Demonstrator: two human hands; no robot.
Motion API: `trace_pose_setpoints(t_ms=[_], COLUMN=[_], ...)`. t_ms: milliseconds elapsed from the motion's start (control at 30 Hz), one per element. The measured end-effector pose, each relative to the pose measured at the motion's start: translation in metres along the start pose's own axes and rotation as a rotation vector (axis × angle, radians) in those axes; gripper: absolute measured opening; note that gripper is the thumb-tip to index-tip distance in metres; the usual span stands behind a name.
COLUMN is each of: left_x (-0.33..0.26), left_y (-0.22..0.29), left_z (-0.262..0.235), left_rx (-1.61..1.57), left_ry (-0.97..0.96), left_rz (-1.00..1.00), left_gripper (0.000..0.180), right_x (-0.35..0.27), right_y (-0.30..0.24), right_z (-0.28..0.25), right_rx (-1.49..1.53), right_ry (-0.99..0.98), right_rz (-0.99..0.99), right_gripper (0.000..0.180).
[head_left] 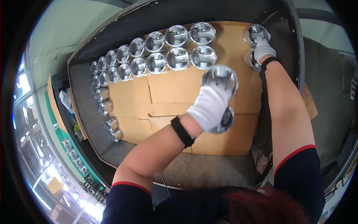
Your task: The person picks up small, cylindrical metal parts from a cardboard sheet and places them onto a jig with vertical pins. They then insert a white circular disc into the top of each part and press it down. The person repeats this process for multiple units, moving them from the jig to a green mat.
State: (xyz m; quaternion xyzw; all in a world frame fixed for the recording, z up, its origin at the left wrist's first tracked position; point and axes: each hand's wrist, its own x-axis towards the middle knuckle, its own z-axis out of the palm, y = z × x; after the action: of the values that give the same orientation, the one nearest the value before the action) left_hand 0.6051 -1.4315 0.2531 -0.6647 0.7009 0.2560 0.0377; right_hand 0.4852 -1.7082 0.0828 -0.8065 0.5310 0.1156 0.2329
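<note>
Item: left hand point(210, 106), white knit glove, black wristband. Fingers curled close, seemingly gripping a round, polished silver metal piston point(223, 72); fingertips blurred. A second silver piston point(228, 119) shows beside the palm; whether held, I cannot tell.

Item: right hand point(264, 50), gloved alike, at the far right corner. Fingers bent onto a shiny silver piston point(254, 32); grip or mere touch, unclear. Another silver piston point(250, 59) sits partly behind the glove.

Stock: two rows of silver pistons point(155, 41), on brown cardboard lining point(171, 91), in a dark metal bin point(80, 89).

Step, judged: two-handed piston handling; setting down or lifting, uncertain. Next move: likely steady, level hands, clear of neighbouring pieces.
</note>
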Motion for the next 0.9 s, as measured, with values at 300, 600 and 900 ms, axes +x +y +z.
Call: trace_pose_setpoints(t_ms=[300, 600, 900], left_x=[0.155, 0.233, 0.072], left_y=[-0.030, -0.075, -0.045], left_z=[0.015, 0.045, 0.026], left_rx=[0.259, 0.398, -0.139], left_ry=[0.201, 0.035, 0.181], left_rz=[0.030, -0.139, -0.094], left_gripper=[0.036, 0.041, 0.073], right_x=[-0.004, -0.007, -0.001], right_y=[-0.007, -0.014, 0.004], right_z=[0.001, -0.001, 0.015], right_rx=[-0.148, -0.055, -0.009], right_ry=[-0.045, -0.035, 0.053], right_rz=[0.045, 0.053, -0.014], right_gripper=[0.056, 0.060, 0.074])
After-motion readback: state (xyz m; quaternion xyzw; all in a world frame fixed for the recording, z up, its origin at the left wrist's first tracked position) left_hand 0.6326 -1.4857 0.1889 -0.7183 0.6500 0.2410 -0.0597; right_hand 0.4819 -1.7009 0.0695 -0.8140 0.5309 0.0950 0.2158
